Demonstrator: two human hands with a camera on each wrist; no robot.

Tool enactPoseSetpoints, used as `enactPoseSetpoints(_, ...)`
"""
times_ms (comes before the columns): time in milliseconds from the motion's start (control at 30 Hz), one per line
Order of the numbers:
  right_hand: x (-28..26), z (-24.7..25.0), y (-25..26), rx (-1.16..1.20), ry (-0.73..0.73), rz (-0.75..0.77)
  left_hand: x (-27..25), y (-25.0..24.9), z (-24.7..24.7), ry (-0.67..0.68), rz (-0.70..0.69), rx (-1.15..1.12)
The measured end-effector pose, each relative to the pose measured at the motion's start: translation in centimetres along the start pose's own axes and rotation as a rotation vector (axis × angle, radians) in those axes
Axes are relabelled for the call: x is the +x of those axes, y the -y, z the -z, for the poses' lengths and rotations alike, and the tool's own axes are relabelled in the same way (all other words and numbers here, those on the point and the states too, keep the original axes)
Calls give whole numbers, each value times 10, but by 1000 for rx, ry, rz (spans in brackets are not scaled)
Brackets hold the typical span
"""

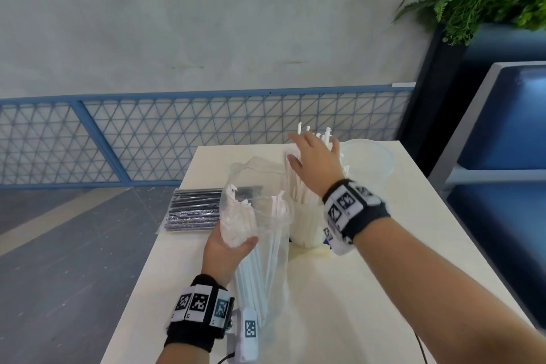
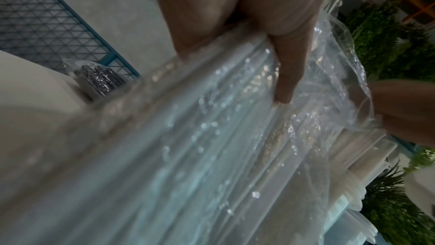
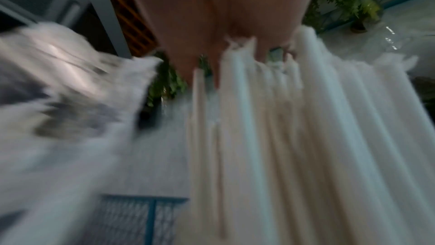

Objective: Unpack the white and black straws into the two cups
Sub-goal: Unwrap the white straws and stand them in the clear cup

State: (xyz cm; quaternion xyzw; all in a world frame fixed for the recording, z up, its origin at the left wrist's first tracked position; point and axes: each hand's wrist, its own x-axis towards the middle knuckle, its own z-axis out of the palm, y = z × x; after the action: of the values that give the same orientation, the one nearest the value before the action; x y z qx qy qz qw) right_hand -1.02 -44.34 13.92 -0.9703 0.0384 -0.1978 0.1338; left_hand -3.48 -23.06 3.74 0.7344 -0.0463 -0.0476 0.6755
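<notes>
The left hand (image 1: 227, 248) grips a clear bag (image 1: 260, 216) of white straws (image 1: 254, 275) near its open mouth, thumb and fingers (image 2: 286, 74) curled round the film, holding it upright on the tabletop (image 1: 369, 289). The right hand (image 1: 316, 162) is spread flat, fingers straight, against the tops of a white bundle (image 1: 304, 201) that stands in the near cup (image 1: 307, 233) just beside the bag — it presses or steadies and grips nothing. The second cup (image 1: 369, 159), clear and apparently without straws, stands behind and to the right. The black straws (image 1: 195, 210) lie in their own sealed pack at the left edge of the tabletop, untouched. Judged from this layout, the white transfer is partly done: some straws are in the cup, others remain in the bag. Handling notes: each straw is light and fairly stiff along its length but crushes if squeezed hard; paper sleeves appear to cover them, giving fair friction. A bundle is best taken round its middle with a full-hand wrap, so that none slide out. The bag film is thin, slippery and limp — it needs a pinch at the mouth. The cup is light and top-heavy once loaded, so tipping is the main risk.
</notes>
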Motion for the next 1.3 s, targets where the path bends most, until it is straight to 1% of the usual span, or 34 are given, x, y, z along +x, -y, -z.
enactPoseSetpoints(33,-10,0,6,185,-193,12,0,0,1,1,1,-9)
enactPoseSetpoints(67,-21,0,12,359,-324,36,0,0,2,7,0,-20)
enactPoseSetpoints(100,-32,0,19,476,-355,61,0,1,3,12,-1,-27)
enactPoseSetpoints(133,-42,-1,24,526,-316,79,0,0,4,19,-2,-30)
enactPoseSetpoints(167,-51,-5,28,534,-241,79,0,0,4,20,-3,-34)
enactPoseSetpoints(267,-65,-20,31,465,19,22,-1,-2,3,16,-10,-24)
enactPoseSetpoints(300,-67,-24,31,435,74,7,-2,-2,2,16,-13,-14)
enactPoseSetpoints(400,-69,-27,31,418,138,-61,-5,-3,0,22,-10,-6)
enactPoseSetpoints(467,-69,-26,29,439,181,-74,-8,-3,0,38,-5,-18)
enactPoseSetpoints(600,-70,-24,32,416,324,-12,-8,-2,2,70,-11,-43)
enactPoseSetpoints(733,-72,-25,35,457,457,24,-10,-1,2,104,-31,-48)
enactPoseSetpoints(800,-75,-26,38,496,472,42,-11,0,3,128,-45,-46)
enactPoseSetpoints(867,-77,-29,41,522,455,46,-12,-2,6,167,-49,-55)
enactPoseSetpoints(967,-83,-41,45,613,425,59,-15,-9,10,283,-61,-82)
enactPoseSetpoints(1033,-86,-46,46,680,461,26,-16,-10,10,341,-57,-73)
enactPoseSetpoints(1167,-91,-54,45,789,505,-68,-18,-9,8,380,-50,-36)
enactPoseSetpoints(1233,-94,-56,46,828,489,-97,-17,-9,6,377,-46,-22)
enactPoseSetpoints(1300,-97,-58,47,878,443,-114,-15,-8,6,371,-51,-17)
